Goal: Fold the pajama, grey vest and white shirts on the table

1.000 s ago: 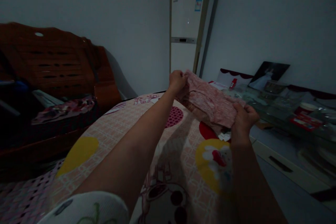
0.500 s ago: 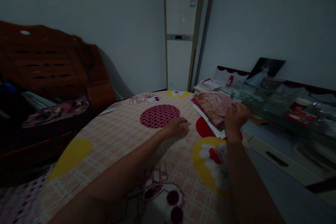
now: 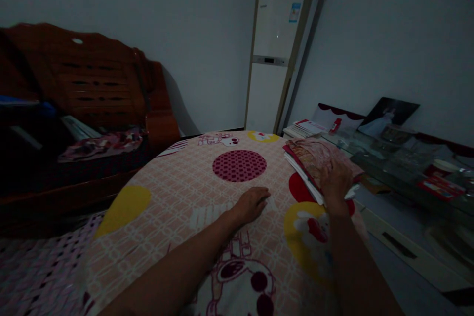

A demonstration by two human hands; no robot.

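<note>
Pink cloth (image 3: 316,150) lies atop the white stack (image 3: 304,177), right of frame: laying-down looks done, some rumples left! Right hand (image 3: 336,180) rests there, grip unclear; left hand (image 3: 252,204), loosely curled, empty, is over the tabletop (image 3: 170,182), lower centre.

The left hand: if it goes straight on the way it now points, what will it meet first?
The left hand would probably meet the left side of the folded cloth stack first; depth is unclear.

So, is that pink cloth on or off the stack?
On: the pink cloth lies atop the stack, under the right hand.
</note>
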